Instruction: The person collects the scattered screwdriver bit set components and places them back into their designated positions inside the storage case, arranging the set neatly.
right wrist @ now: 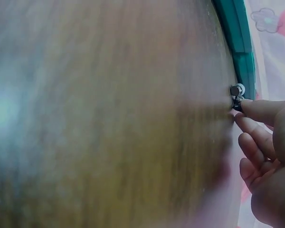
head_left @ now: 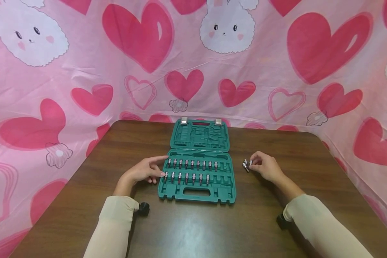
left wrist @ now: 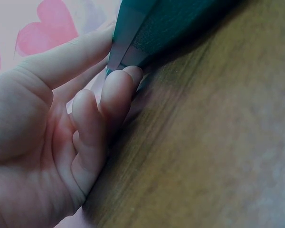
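Note:
A green tool case [head_left: 196, 196] lies unfolded on the table, two rows of bit sockets [head_left: 186, 164] standing in its near half. My left hand [head_left: 142, 170] rests at the case's left side, index finger stretched along the edge toward the upper corner. In the left wrist view its thumb [left wrist: 71, 54] meets the case wall [left wrist: 145, 33], while the other fingers bend loosely beside it. Right of the case, my right hand [head_left: 267, 167] pinches a small bit socket [head_left: 250, 163] between thumb and fingertips. Loose bit sockets [head_left: 245, 167] lie right beside those fingertips.
Vacant slots [head_left: 224, 180] show at the right end of both rows. The lid [head_left: 200, 134] lies back with two metal latches [head_left: 218, 122] at its far edge. A brown wooden table [head_left: 187, 229] reaches to a pink heart-print cloth [head_left: 200, 64] behind.

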Tool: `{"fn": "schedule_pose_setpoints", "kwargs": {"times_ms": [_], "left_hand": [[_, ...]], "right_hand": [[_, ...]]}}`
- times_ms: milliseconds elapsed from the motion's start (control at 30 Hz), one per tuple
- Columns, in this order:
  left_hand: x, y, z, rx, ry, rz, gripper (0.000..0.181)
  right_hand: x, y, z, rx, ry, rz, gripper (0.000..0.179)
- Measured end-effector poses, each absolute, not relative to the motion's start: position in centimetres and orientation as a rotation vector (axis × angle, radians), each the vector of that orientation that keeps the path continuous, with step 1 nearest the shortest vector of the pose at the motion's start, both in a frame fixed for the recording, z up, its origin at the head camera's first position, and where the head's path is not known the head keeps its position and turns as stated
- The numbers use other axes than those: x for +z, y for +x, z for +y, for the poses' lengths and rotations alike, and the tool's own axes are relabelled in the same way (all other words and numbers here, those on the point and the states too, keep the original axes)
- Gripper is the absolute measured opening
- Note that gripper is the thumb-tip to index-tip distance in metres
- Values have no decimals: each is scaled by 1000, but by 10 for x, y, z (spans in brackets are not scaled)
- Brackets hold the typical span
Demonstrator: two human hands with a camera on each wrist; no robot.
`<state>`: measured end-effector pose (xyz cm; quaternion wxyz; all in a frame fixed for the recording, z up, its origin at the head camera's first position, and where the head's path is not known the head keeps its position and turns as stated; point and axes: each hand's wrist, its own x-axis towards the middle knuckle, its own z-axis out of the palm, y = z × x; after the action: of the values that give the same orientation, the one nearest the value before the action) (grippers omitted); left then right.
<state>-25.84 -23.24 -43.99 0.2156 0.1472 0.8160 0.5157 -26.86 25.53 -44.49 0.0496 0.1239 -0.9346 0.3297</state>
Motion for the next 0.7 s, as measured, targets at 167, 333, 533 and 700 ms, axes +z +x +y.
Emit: {"fn": "schedule_pose_setpoints", "kwargs": {"times_ms": [167,333,533,700], "left_hand": [[-440,-259,-232,1431,402,2256,70],[-439,-258,-232,1422,406,2265,70],[-438,-257,-231,1433,408,2256,70],[-437,-257,-231,1437,400,2257,71]], "right_hand": [[-443,-267,253,1001,364,-2825,19],[-441,-267,248,1006,314,-2802,19],[-436,-269,236,1008,355,-2739,21],[-432,-268,225,999,394,-2727,21]]}}
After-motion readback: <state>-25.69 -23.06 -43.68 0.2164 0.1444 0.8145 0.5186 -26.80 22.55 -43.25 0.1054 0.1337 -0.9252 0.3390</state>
